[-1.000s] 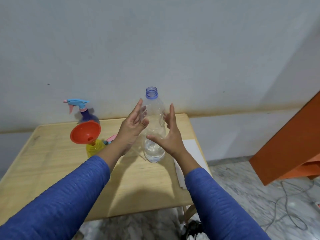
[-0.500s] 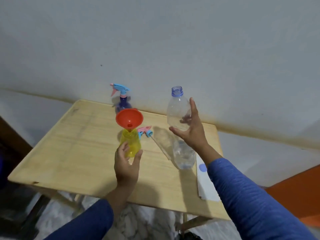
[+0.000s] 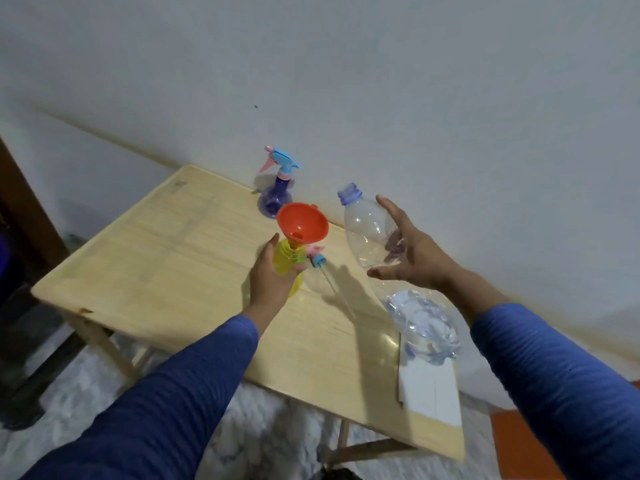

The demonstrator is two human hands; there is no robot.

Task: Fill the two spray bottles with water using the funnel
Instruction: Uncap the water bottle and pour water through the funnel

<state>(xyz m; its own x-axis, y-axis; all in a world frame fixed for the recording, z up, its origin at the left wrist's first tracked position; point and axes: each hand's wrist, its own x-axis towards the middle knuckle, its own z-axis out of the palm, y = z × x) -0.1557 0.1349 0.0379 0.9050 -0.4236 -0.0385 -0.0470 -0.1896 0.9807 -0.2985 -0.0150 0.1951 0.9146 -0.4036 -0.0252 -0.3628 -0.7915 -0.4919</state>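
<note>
My left hand [image 3: 268, 280] grips the yellow spray bottle [image 3: 289, 263], which stands near the middle of the wooden table [image 3: 156, 254] with the orange funnel [image 3: 302, 223] in its neck. Its pink and blue spray head [image 3: 317, 258] lies beside it with the tube pointing toward me. My right hand [image 3: 414, 258] is wrapped around the upper part of the clear water bottle [image 3: 367, 233], thumb in front and fingers behind. That bottle has no cap and holds some water at its base. The purple spray bottle [image 3: 277, 199], with its blue head on, stands at the back by the wall.
A white sheet of paper [image 3: 429, 393] lies at the table's right front corner, under the water bottle's base. An orange object [image 3: 519, 445] is on the floor at the right. Dark furniture [image 3: 20, 220] stands to the left of the table.
My left hand left the water bottle, moved to the yellow spray bottle and took hold of it. My right hand has stayed at the water bottle. The camera view has swung left and rolled.
</note>
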